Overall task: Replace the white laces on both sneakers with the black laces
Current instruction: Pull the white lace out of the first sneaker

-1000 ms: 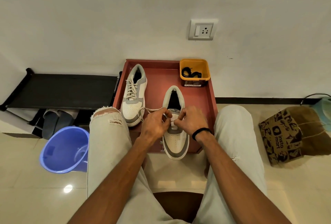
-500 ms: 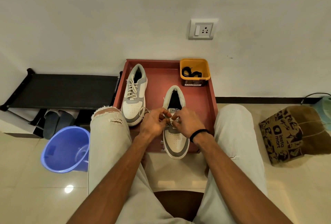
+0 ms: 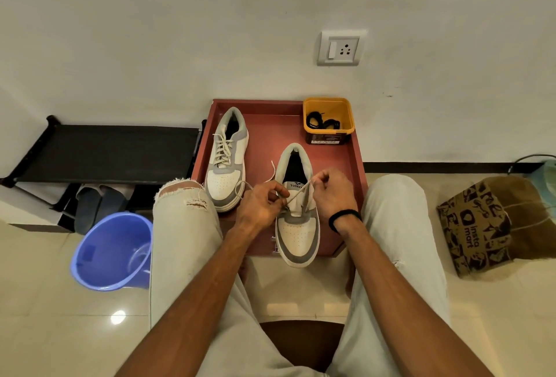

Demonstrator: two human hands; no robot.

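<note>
I sit with my knees on either side of a low red tray-topped table (image 3: 279,132) pushed against the wall. The near sneaker (image 3: 298,226) lies on it with its toe toward me, hanging a little over the table's front edge. It is white with perforated toe, a grey band around the toe and a grey collar, and a dark insole shows in the opening; the tongue carries a small printed label I can only partly read. Its white lace (image 3: 296,193) is mostly out of the eyelets. My left hand (image 3: 260,206) is pinched on the lace down at the lower eyelets, fingers closed on it. My right hand (image 3: 332,193) is raised beside the tongue, thumb and forefinger clamped on the same lace, which runs taut and slanting between my two hands. A loose end of it curls up to the left of the shoe's opening.

The other sneaker (image 3: 227,163) lies at the left of the table, same colours, toe toward me, its white lace fully threaded and crossed. At the far right corner stands a yellow tub (image 3: 327,105) with the black laces (image 3: 323,122) coiled inside, well apart from both shoes. A black band (image 3: 344,217) circles my right wrist.
</note>
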